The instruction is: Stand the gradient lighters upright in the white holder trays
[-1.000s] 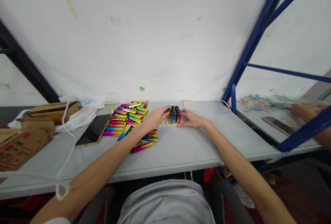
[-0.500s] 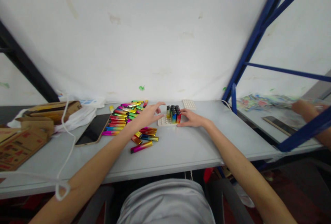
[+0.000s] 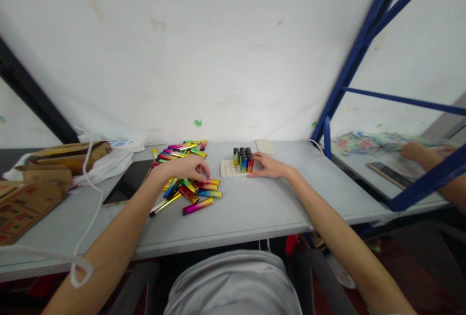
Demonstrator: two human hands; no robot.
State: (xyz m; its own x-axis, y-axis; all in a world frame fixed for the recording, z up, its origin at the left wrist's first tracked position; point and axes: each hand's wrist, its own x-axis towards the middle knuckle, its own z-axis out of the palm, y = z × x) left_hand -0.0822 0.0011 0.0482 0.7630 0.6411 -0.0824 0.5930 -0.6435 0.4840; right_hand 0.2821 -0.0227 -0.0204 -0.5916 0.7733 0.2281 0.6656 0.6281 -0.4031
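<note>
My left hand (image 3: 191, 167) is over the pile of shiny, gradient-coloured tubes (image 3: 187, 193) with black ends. Its fingers and thumb are pinched together on a red-and-yellow tube (image 3: 211, 183) at the pile's right side. A white holed tray (image 3: 229, 170) lies flat in the middle of the table. Several black-topped tubes (image 3: 244, 163) stand upright in its right part, while holes show at its left. Around the tray's right end my right hand (image 3: 270, 165) is closed, thumb at the front and fingers behind, against the standing tubes.
A second white holed tray (image 3: 265, 146) lies by the wall. Left of the pile are a phone (image 3: 127, 184), cardboard boxes (image 3: 36, 198) and a loose white cable (image 3: 95, 189). A blue metal frame (image 3: 349, 82) rises at the right, with another person's arm (image 3: 429, 159) beyond it.
My left hand has moved left and down from beside the tray to the pile, its spread fingers now closed together. My right hand keeps its place at the tray.
</note>
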